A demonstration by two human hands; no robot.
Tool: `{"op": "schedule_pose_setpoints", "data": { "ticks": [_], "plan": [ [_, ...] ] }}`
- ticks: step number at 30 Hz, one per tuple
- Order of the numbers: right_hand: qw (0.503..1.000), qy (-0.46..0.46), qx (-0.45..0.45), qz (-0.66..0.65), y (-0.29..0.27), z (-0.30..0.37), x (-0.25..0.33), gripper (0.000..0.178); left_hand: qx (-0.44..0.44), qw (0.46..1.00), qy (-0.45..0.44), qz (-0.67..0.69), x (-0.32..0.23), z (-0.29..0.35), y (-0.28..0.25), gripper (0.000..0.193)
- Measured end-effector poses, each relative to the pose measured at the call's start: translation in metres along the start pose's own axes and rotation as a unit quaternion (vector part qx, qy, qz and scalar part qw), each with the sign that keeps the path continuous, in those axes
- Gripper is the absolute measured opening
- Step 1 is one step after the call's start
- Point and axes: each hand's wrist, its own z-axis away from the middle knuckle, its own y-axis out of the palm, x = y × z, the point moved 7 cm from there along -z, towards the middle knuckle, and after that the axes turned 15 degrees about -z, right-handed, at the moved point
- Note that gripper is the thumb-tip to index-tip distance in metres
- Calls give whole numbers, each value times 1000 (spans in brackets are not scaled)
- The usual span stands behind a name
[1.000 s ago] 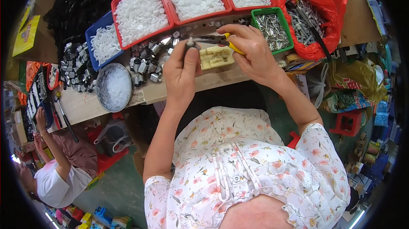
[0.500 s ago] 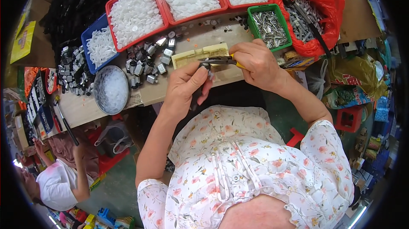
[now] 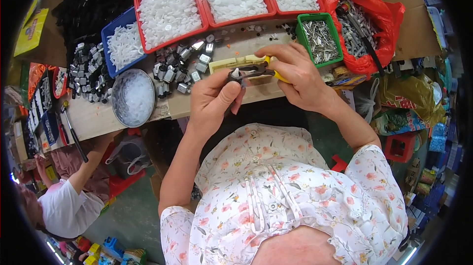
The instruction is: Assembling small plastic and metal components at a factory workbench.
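Between the thumb and fingers of my left hand [image 3: 215, 98] is a small black part with a white tip [image 3: 235, 73]. My right hand [image 3: 299, 74] is wrapped round the yellow handles of pliers [image 3: 256, 70]. The dark jaws of the pliers are parted and lie beside the part's white tip. Behind both hands is a cream plastic block [image 3: 221, 64] on the bench. To the left of it lie many small silver-and-black parts [image 3: 183, 70].
Three red trays [image 3: 173, 13] of white plastic pieces stand at the back. A blue tray [image 3: 124, 45], a steel bowl [image 3: 133, 98] and a hammer [image 3: 74, 132] are leftward. A green tray [image 3: 320, 38] of metal pins and a red bag [image 3: 362, 23] stand rightward. Another person [image 3: 74, 203] is at lower left.
The pliers' jaws have parted beside the part, and its white tip now shows more. The bench has shifted slightly right and down in view. The other person's arm has moved.
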Motion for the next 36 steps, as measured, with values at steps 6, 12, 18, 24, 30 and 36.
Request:
{"op": "schedule_pose_setpoints", "data": {
  "ticks": [6,12,18,24,30,36],
  "plan": [
    [996,17,38,82,5,8,-2,24,-60,961,57,-264,-7,-1,-10,35],
    [997,21,34,70,9,17,-9,19,-69,946,81,-305,-5,-4,-6,31],
    [995,5,65,69,11,12,-1,19,-87,936,88,-329,-11,10,-8,30],
    [992,12,82,94,18,5,-24,19,19,838,-73,-540,10,63,-45,27],
    [976,100,50,184,7,-1,-81,15,59,688,-165,-704,28,132,-99,27],
    [967,121,71,213,17,-3,-102,15,67,793,-89,-599,-39,54,-74,18]
  ]
}}
